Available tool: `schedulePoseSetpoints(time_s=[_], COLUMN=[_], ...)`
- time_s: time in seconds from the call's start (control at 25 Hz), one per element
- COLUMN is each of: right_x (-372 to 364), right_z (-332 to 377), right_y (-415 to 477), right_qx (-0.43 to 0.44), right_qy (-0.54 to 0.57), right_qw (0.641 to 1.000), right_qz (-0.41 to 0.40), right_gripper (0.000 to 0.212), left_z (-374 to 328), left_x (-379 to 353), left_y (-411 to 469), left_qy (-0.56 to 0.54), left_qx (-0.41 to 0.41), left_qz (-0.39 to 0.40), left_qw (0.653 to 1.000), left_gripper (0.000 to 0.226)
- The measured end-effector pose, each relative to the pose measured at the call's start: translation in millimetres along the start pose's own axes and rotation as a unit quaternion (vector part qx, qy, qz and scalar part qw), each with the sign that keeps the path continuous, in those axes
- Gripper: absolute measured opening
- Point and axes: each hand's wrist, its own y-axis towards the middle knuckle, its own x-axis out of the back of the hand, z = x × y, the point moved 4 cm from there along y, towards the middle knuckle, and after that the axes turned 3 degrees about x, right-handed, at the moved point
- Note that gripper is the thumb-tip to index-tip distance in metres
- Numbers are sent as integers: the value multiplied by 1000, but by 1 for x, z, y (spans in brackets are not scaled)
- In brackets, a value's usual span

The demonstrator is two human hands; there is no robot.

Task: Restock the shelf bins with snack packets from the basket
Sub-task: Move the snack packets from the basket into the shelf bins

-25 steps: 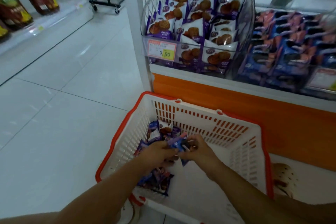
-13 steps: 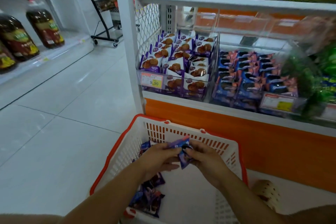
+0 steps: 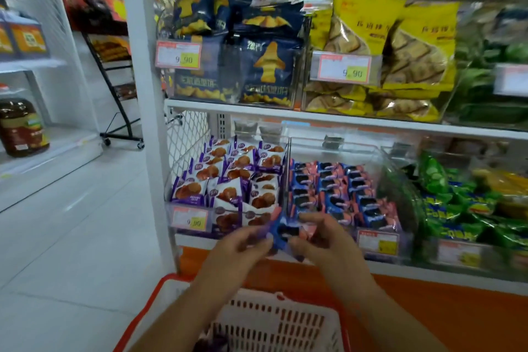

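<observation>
Blue-and-pink snack packet is held up, pinched between the left hand and right hand, just in front of the clear bin that's lined with matching packets. The white, red-rimmed basket is parked below the shelf's front edge.

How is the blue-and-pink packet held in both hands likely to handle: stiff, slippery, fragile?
Probably light: the packet is pinched between the left hand and right hand alone. Its glossy wrapper looks floppy and possibly slippery. The dark biscuits pictured suggest contents that may crack if squeezed.
</observation>
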Motion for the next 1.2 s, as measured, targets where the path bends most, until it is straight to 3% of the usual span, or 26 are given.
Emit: schedulePoseSetpoints(time_s=[0.08, 0.12, 0.2, 0.24, 0.32, 0.48, 0.64, 0.76, 0.84, 0.96, 1.12, 1.2], right_x=[38, 56, 82, 91, 97, 92, 76, 70, 68, 74, 71, 46], right_z=[24, 28, 25, 21, 13, 2, -18, -33, -35, -17, 22, 33], right_y=[35, 58, 110, 137, 187, 263, 307, 316, 314, 288, 197, 132], right_qx=[55, 67, 68, 63, 72, 84, 57, 44, 45, 55, 181, 281], right_qy=[-52, -81, -134, -157, -205, -249, -338, -337, -369, -344, -208, -146], right_qw=[995, 991, 980, 975, 964, 956, 938, 940, 927, 930, 938, 928], right_qz=[-60, -87, -129, -141, -154, -134, -43, -44, -48, -115, -211, -197], right_gripper=[24, 24, 24, 24, 26, 36, 33, 35, 48, 57, 34, 20], left_z=[-41, -54, -66, -66, -60, -45, -39, -37, -35, -35, -29, -14], left_x=[0, -3, -9, -10, -9, -5, -6, -4, -3, -3, 12, 25], left_y=[16, 29, 62, 81, 114, 140, 144, 146, 148, 143, 96, 62], left_qy=[185, 289, 475, 531, 579, 561, 545, 538, 536, 529, 495, 443], left_qx=[-138, -197, -284, -305, -300, -307, -308, -316, -315, -313, -354, -357], left_qz=[-39, -50, -64, -60, -40, -19, -20, -34, -41, -44, -106, -147], left_qw=[972, 935, 830, 788, 757, 769, 780, 781, 782, 788, 787, 809], left_gripper=[30, 38, 53, 57, 59, 61, 61, 59, 58, 59, 56, 49])
